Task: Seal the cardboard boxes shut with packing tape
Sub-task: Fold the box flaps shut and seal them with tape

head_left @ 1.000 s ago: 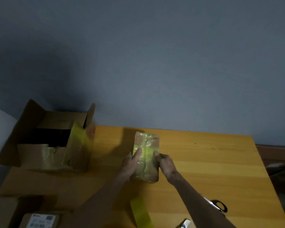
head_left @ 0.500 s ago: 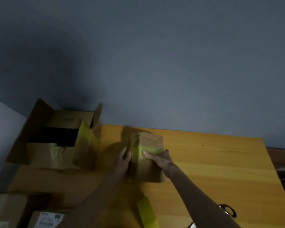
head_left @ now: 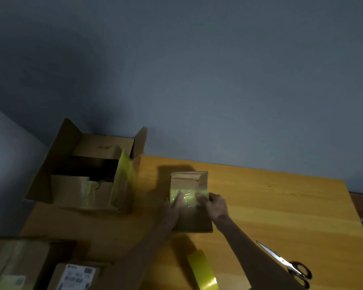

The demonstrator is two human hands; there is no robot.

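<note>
**Hands shift onto the tape as small box is turned on the table**

Half a second on, the small cardboard box [head_left: 194, 221] has been turned so that a band of yellow tape [head_left: 187, 195] runs left to right across its top. The left hand [head_left: 172, 208], earlier against the box's left side, now lies over the top. Its fingers are nearly straight and press down on the left part of the tape. The right hand [head_left: 215, 206] rests at the box's right edge, fingers slightly bent, with their tips pressing the right end of the band. Whether its thumb hooks the side cannot be told. Neither hand holds anything else. The box sits flat on the wooden table [head_left: 281, 206], near its middle, with its far end flaps showing. A large open box [head_left: 82, 191] stands to the far left, well apart. A length of yellow tape [head_left: 203, 271] lies near the front edge, and scissors [head_left: 287, 265] lie at the near right. A labelled parcel [head_left: 76, 275] sits at the near left
</note>
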